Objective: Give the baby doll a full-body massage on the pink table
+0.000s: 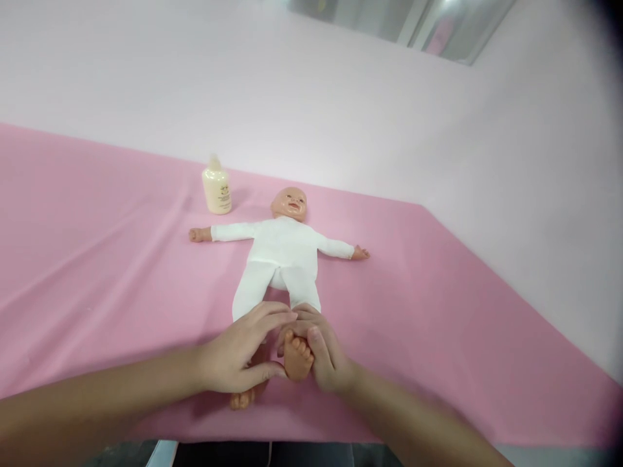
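A baby doll (283,250) in a white suit lies on its back on the pink cloth (97,259), arms spread, head pointing away from me. My right hand (325,353) is wrapped around one bare doll foot (298,359), thumb pressed on its sole. My left hand (246,353) rests over the same foot and ankle, fingers across the top and thumb below. The doll's other foot (242,399) pokes out under my left hand.
A small cream bottle (217,187) stands upright on the cloth beside the doll's outstretched arm, at the far side. The cloth's near edge runs just below my forearms. A pale pink wall rises behind, with a window at top right.
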The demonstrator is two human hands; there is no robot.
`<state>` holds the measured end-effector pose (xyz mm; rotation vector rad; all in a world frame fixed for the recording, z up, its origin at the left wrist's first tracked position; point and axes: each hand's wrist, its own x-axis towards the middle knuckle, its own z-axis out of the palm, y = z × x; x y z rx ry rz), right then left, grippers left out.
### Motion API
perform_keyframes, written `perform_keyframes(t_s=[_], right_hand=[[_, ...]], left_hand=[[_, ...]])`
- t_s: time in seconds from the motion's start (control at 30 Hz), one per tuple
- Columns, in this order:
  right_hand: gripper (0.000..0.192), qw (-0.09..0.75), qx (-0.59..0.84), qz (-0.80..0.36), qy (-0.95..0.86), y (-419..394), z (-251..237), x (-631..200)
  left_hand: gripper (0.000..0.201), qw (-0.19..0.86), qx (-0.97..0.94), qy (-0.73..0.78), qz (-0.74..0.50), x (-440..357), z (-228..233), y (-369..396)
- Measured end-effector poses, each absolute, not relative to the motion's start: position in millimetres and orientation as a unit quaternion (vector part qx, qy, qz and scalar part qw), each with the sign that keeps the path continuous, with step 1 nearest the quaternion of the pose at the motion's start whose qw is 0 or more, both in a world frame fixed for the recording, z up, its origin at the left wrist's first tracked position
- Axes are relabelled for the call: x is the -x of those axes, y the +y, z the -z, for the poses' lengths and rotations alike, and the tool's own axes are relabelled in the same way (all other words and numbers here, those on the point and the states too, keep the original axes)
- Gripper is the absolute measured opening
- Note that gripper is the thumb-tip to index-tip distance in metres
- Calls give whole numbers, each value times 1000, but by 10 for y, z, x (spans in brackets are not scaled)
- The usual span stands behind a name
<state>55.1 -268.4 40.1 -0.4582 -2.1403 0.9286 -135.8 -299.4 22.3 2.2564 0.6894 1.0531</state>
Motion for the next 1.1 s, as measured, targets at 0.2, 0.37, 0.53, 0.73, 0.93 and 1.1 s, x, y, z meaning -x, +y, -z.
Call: perform_keyframes(t_s=[0.2, 0.37, 0.53, 0.73, 0.93, 1.1], right_hand=[[51, 376, 205, -380, -820, -2703, -403, -567], [29, 405, 218, -383, -801, -2736, -378, -595], [40, 434, 112, -276, -850, -2695, -342, -575], [47, 413, 124, -210, -878, -2717, -353, -562], [55, 388, 119, -212, -889, -2740, -340, -570], [41, 403, 154, -241, -869, -2758, -380, -546]], left_hand=[[51, 234, -867, 235, -372, 1371, -241, -2990], [40, 229, -861, 261, -372, 1371, -234, -3000], [31, 233, -858, 246, -386, 1363, -241, -2997], [30, 243, -845, 255, -402, 1352, -274, -2997], [37, 242, -846, 254, -403, 1337, -267, -3010], [36, 238, -851, 260, -389, 1342, -293, -3009]])
